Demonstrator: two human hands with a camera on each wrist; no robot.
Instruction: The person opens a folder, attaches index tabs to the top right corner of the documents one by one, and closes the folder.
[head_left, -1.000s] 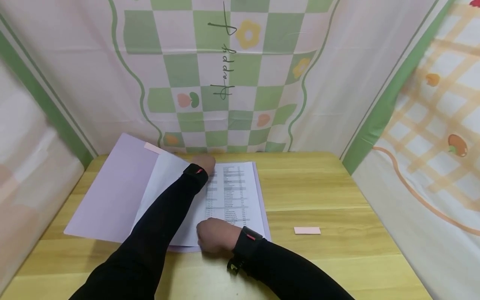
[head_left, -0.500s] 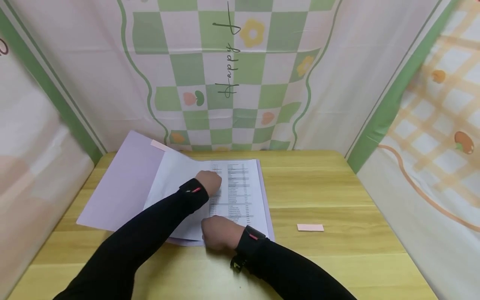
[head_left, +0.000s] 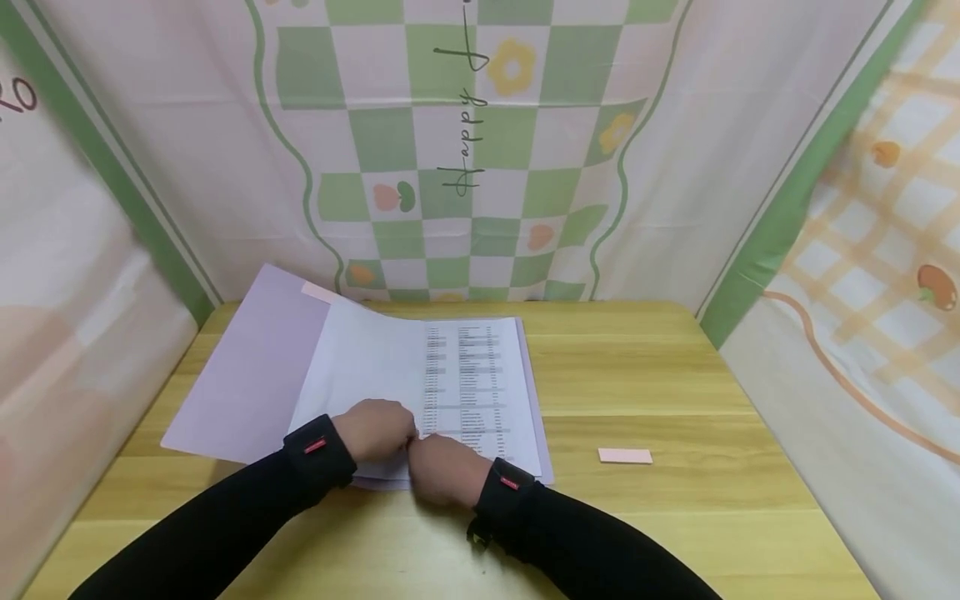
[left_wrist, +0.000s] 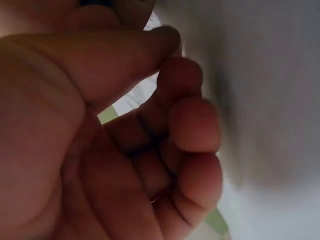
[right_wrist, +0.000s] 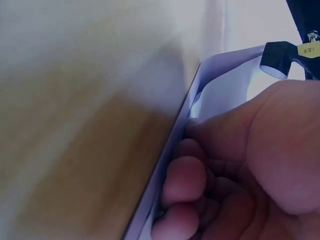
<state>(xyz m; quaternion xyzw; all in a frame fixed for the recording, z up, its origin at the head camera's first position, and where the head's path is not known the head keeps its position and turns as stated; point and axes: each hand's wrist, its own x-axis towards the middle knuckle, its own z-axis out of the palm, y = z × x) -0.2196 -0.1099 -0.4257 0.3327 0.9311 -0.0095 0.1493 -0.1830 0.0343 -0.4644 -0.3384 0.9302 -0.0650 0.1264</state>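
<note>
An open lilac folder (head_left: pixel 232 375) lies on the table with its left cover lifted. White paper spreads across it: a blank page (head_left: pixel 367 358) on the left, a printed page (head_left: pixel 483 383) with rows of text and grey bands on the right. My left hand (head_left: pixel 377 429) rests on the paper near the lower end of the fold, fingers curled and thumb against the index fingertip; its fingertips (left_wrist: pixel 194 125) lie right at the white sheet. Beside it, knuckles close together, my right hand (head_left: pixel 446 471) presses with curled fingers (right_wrist: pixel 185 180) at the folder's bottom edge.
A pale pink strip (head_left: pixel 626 456) lies on the wooden table (head_left: pixel 637 375) to the right. Another pink strip (head_left: pixel 320 292) sits at the top of the left cover. Patterned curtains (head_left: pixel 675 167) close in the back and both sides.
My left hand has slid down along the fold from the top of the pages to beside the right hand. The right hand keeps its place at the bottom edge.
</note>
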